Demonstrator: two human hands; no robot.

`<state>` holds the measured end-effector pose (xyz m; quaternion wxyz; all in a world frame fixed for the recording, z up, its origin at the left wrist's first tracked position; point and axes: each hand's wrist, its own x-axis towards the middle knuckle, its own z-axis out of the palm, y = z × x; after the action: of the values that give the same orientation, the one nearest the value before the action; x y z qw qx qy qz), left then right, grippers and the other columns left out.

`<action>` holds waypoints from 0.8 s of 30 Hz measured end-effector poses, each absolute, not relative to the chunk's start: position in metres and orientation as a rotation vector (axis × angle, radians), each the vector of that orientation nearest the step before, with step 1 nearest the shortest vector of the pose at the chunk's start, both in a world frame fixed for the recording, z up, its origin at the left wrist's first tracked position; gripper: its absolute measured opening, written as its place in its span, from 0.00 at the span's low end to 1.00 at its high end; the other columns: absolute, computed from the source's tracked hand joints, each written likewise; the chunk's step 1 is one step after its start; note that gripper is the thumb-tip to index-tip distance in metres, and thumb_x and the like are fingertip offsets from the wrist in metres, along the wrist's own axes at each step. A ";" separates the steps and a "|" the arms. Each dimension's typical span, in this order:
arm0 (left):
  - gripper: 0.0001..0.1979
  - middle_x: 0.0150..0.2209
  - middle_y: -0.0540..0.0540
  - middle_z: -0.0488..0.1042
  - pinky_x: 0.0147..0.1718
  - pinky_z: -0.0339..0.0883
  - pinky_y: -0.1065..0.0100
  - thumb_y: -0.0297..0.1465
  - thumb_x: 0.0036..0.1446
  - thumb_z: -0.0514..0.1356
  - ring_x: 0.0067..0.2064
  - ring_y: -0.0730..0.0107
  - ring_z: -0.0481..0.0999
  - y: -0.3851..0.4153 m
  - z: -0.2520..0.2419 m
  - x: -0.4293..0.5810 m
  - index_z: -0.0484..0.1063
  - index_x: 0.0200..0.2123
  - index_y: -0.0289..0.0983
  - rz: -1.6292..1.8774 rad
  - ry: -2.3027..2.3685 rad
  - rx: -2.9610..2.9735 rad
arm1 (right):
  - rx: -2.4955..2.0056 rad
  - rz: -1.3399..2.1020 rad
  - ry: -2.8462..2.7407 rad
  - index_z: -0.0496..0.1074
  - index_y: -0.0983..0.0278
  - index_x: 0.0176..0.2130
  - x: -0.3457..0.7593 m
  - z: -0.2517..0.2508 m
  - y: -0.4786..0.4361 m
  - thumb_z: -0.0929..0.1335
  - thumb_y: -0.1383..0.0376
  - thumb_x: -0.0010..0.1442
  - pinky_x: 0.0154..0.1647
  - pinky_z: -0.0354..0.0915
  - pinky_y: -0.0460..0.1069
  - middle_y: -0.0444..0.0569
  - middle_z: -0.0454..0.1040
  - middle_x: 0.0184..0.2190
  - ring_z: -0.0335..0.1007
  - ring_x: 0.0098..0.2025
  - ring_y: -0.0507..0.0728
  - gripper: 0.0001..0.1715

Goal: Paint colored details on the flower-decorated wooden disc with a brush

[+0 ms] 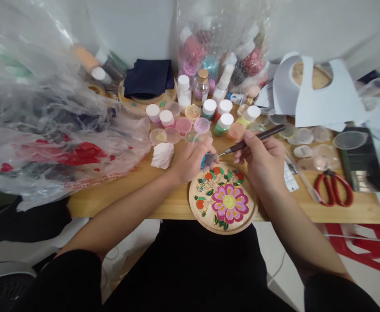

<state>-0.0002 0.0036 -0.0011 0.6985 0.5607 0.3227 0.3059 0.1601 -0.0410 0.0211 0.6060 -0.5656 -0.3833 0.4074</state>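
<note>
Just above the flower-painted wooden disc [224, 203], a small blue pot [206, 161] is pinched in the left hand [190, 162] while a dark-handled tool [271, 132] is gripped by the right hand [263, 164].

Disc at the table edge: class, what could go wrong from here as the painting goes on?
1. The disc overhangs the table edge above the lap; a push might tip it off.
2. The right hand lies close beside the disc's rim and painted parts; if these are wet, they could smear.
3. The tool tip meets the cup in the left hand just above the design; a drip might spot it.
</note>
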 end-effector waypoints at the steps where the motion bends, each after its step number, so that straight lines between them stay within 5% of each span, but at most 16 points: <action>1: 0.39 0.16 0.47 0.69 0.19 0.58 0.70 0.66 0.59 0.53 0.18 0.77 0.64 0.003 -0.001 0.000 0.70 0.18 0.36 0.685 0.720 1.247 | -1.308 0.939 -0.892 0.73 0.60 0.23 0.160 0.021 -0.041 0.76 0.46 0.56 0.14 0.58 0.45 0.39 0.72 0.14 0.65 0.14 0.49 0.24; 9: 0.34 0.17 0.47 0.70 0.20 0.58 0.70 0.58 0.64 0.55 0.19 0.76 0.66 0.002 0.001 -0.001 0.72 0.20 0.36 0.691 0.722 1.250 | -1.280 0.661 -1.137 0.75 0.59 0.28 0.156 0.015 -0.050 0.75 0.47 0.61 0.16 0.64 0.46 0.40 0.75 0.18 0.71 0.17 0.50 0.21; 15: 0.33 0.17 0.47 0.70 0.22 0.60 0.70 0.55 0.65 0.52 0.19 0.76 0.66 0.002 0.001 -0.001 0.71 0.19 0.37 0.677 0.757 1.288 | -1.273 0.802 -1.129 0.75 0.59 0.27 0.159 0.008 -0.044 0.75 0.44 0.60 0.15 0.63 0.46 0.39 0.75 0.18 0.70 0.16 0.51 0.23; 24: 0.37 0.17 0.46 0.70 0.20 0.59 0.69 0.64 0.60 0.53 0.19 0.76 0.65 0.003 0.000 -0.001 0.71 0.20 0.36 0.678 0.734 1.266 | -1.256 0.839 -1.035 0.73 0.61 0.26 0.163 0.007 -0.038 0.73 0.46 0.63 0.14 0.60 0.44 0.37 0.70 0.15 0.66 0.14 0.48 0.24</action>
<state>-0.0010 0.0033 0.0002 0.6919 0.5667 0.3286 0.3036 0.1632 -0.0385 0.0072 0.6095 -0.5439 -0.4481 0.3632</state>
